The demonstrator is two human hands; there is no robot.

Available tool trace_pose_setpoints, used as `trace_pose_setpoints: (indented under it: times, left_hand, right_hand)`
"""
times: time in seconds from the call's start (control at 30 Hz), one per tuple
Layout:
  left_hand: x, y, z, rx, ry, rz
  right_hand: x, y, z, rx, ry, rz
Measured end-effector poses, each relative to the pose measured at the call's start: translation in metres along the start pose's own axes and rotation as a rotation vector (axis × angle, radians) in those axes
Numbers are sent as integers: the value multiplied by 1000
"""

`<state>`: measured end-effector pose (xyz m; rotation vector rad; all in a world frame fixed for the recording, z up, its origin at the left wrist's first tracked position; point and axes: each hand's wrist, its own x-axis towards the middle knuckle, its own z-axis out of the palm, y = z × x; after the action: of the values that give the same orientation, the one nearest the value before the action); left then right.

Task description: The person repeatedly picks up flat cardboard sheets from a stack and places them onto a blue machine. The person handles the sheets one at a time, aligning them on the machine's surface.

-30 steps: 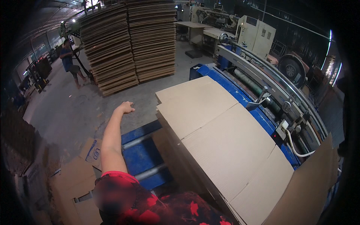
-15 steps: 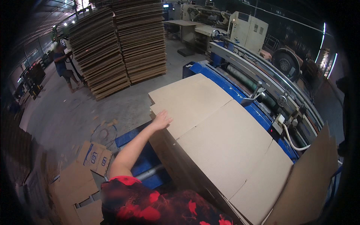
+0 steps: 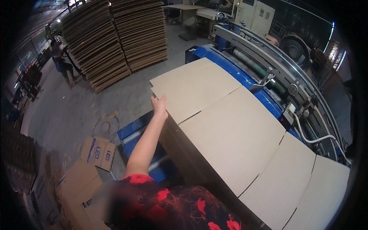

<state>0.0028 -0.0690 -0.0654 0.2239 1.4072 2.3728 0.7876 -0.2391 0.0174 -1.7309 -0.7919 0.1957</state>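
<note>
My left hand [image 3: 160,106] is at the left edge of a large brown cardboard sheet [image 3: 230,124], touching it near its cut corner. Its thumb and fingers are apart, and I see no grip around the sheet. Slots and crease lines divide the sheet into several panels, and it lies flat on top of a stack whose dark side [image 3: 191,161] shows beneath. The sheet's far edge lies along the blue frame of a roller machine [image 3: 264,99]. My right hand is out of view.
Tall stacks of cardboard [image 3: 142,34] stand on the floor at the far left, with a person [image 3: 63,63] beside them. A blue roller conveyor [image 3: 134,132] is below my left arm. Cardboard pieces and a flattened printed box [image 3: 100,153] lie at lower left. A white hose [image 3: 314,141] curves off the machine.
The sheet's right end, raised and bent up before, now lies flat. My left hand has gone from lying on the top surface to the left edge. The view has shifted slightly.
</note>
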Motion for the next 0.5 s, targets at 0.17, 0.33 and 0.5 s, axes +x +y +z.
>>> trace_pose_setpoints:
  times: [0.17,0.33,0.5]
  left_hand:
    - [19,31,10,-267,-228,-342]
    - [-7,49,10,-83,-478,-246]
    - [-73,71,-9,244,-579,8]
  right_hand:
    - [25,24,-40,-9,-1,-20]
    - [38,1,-69,77,-206,-70]
    - [-14,-7,-60,228,142,163]
